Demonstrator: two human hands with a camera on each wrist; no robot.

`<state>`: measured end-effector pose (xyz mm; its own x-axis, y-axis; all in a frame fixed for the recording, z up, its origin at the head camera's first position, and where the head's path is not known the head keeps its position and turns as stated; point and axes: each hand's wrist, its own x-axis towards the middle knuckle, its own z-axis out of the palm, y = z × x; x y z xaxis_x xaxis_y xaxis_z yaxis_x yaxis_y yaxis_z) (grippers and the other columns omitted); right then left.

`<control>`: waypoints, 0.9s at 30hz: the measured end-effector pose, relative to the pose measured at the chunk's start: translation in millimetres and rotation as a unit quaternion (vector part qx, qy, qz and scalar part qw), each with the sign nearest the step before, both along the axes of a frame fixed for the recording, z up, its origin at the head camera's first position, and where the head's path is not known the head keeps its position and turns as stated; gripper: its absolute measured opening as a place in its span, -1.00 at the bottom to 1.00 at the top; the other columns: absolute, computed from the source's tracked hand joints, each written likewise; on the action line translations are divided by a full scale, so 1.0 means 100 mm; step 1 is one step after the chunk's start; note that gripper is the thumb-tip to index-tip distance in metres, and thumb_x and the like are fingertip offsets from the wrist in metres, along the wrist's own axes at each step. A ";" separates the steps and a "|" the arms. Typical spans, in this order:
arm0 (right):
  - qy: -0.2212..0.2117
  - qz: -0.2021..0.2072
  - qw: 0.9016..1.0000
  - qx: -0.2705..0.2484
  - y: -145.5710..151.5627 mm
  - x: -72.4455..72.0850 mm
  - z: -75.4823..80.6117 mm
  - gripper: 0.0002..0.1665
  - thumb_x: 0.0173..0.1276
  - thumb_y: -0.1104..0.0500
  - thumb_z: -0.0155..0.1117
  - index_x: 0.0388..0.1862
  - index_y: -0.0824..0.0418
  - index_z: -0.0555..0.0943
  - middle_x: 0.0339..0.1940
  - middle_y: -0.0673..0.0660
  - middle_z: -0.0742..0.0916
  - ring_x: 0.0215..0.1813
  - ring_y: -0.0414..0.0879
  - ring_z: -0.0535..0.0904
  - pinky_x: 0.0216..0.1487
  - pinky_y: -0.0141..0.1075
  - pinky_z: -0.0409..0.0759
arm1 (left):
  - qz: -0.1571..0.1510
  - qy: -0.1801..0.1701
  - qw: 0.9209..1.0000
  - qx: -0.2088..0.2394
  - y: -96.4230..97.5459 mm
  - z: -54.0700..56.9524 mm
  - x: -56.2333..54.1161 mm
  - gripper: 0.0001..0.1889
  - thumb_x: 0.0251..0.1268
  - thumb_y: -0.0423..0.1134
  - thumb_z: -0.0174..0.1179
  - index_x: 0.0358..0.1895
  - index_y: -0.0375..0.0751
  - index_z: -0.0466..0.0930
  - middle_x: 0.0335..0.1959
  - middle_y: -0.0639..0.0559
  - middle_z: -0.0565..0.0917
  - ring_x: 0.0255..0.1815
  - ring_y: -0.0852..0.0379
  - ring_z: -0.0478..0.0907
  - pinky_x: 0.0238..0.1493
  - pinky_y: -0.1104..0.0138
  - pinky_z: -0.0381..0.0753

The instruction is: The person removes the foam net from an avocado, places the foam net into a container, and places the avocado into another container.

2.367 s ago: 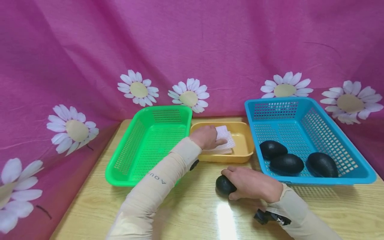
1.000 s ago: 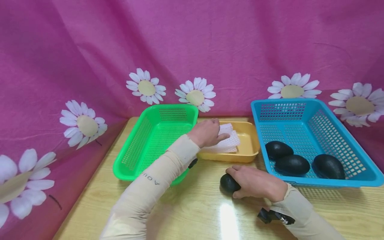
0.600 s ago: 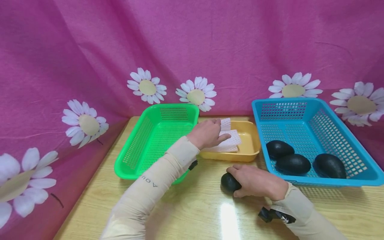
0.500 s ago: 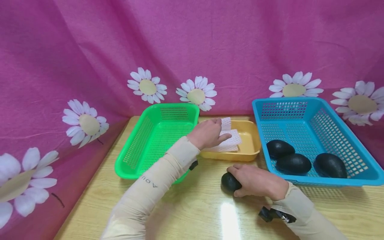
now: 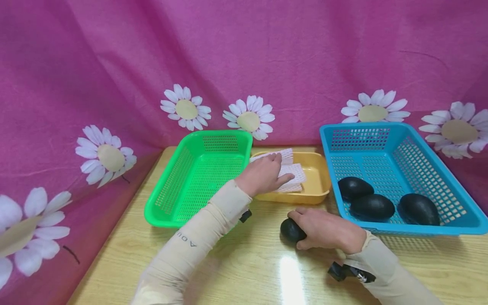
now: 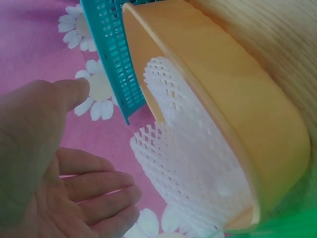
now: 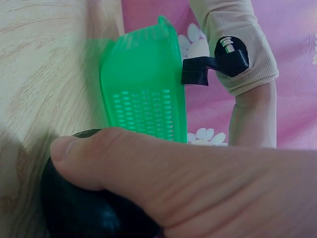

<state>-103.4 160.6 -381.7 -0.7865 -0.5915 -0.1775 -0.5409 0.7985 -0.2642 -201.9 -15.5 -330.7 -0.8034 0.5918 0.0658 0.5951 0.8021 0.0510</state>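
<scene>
My left hand (image 5: 263, 173) hovers over the yellow tray (image 5: 316, 199), its fingers fairly straight and the palm bare in the left wrist view. White foam fruit nets (image 6: 193, 153) lie in that tray close beside the fingertips; one net sticks up past the rim. On the table in front, my right hand (image 5: 324, 228) grips a dark avocado (image 5: 290, 231), thumb and fingers around it. The right wrist view shows the thumb lying across the same avocado (image 7: 94, 213); the far fingers are hidden there.
To the left stands a green basket (image 5: 152, 212). A blue basket (image 5: 457, 199) at the right holds three more dark avocados (image 5: 371, 207). Behind them hangs a pink flowered cloth (image 5: 289, 63). All containers stand on a wooden table (image 5: 244, 262).
My left hand has lifted slightly off the foam nets, and more of a net now shows behind its knuckles. The right hand keeps its grip on the avocado in the same place.
</scene>
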 end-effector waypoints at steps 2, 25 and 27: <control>0.002 0.002 1.000 0.001 0.00 0.00 0.00 -0.20 0.03 -0.01 0.68 0.18 0.29 0.56 0.01 0.11 0.71 -0.11 -0.10 0.65 0.00 -0.12 0.69 | 0.000 0.003 1.000 0.003 -0.02 -0.01 0.00 -0.26 0.53 0.26 0.04 0.37 -0.38 0.45 0.30 -0.18 0.66 0.29 -0.04 0.67 0.35 0.17 0.64; 0.000 -0.001 1.000 0.009 -0.01 0.01 0.02 -0.19 0.01 -0.02 0.70 0.17 0.28 0.55 0.00 0.10 0.71 -0.09 -0.07 0.66 0.04 -0.07 0.69 | 0.003 0.000 0.998 0.066 -0.13 -0.09 0.21 -0.30 0.50 0.23 0.10 0.36 -0.35 0.45 0.34 -0.19 0.64 0.30 -0.05 0.67 0.34 0.12 0.65; -0.001 -0.003 1.000 0.010 -0.01 0.01 0.02 -0.19 0.01 -0.02 0.70 0.18 0.27 0.55 0.01 0.10 0.71 -0.09 -0.06 0.66 0.04 -0.06 0.69 | 0.000 0.001 0.998 0.068 -0.10 -0.10 0.23 -0.30 0.50 0.23 0.10 0.35 -0.33 0.44 0.32 -0.17 0.65 0.26 -0.05 0.69 0.30 0.12 0.68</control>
<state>-102.6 159.7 -379.3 -0.7895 -0.5835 -0.1903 -0.5361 0.8065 -0.2493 -178.9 -25.9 -340.5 -0.8036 0.5769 0.1465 0.5947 0.7882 0.1583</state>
